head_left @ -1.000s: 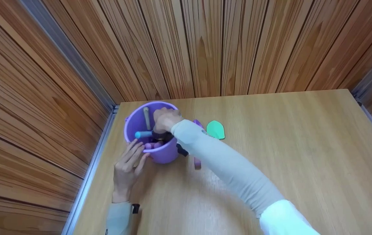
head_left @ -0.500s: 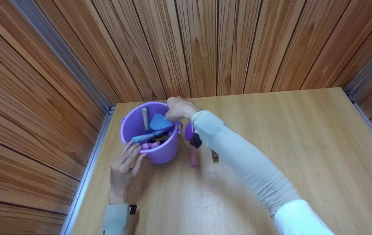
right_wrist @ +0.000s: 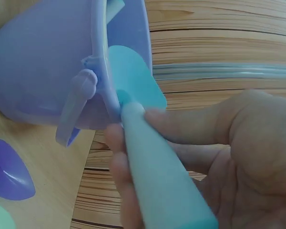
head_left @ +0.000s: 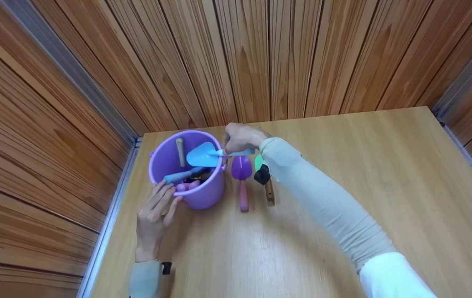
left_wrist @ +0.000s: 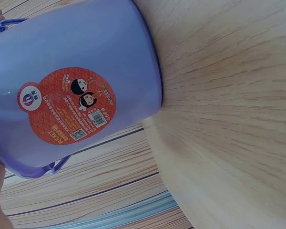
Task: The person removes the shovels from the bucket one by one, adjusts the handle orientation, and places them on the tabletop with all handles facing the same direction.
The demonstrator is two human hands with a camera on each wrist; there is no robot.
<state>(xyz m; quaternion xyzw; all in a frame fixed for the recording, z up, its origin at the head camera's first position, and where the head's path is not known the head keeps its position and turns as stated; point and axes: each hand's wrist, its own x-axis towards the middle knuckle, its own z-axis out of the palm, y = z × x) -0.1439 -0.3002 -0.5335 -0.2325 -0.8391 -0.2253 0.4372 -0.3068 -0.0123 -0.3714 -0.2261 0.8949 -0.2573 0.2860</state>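
Blue shovel mostly out of the bucket, right hand on its handle.

My right hand (head_left: 242,138) was down in the bucket (head_left: 201,199); now it's outside, right of the rim, thumb and fingers pinching the blue shovel's (head_left: 202,156) handle. Blade hangs over the bucket mouth, by the right rim. My left hand (head_left: 151,217) has stayed on the near-left rim; can't tell if it pinches or just rests. Hands well apart. Bucket stands at the worktop's (head_left: 343,186) far-left corner. My arm has shifted, so the purple shovel (head_left: 242,169) shows whole, right of the bucket, with the green shovel (head_left: 258,161) beside it, partly covered. My read: this lift is nearly done, bucket not finished; a blue handle (head_left: 174,177), grey handle (head_left: 180,152) and pink piece (head_left: 193,184) are in there.
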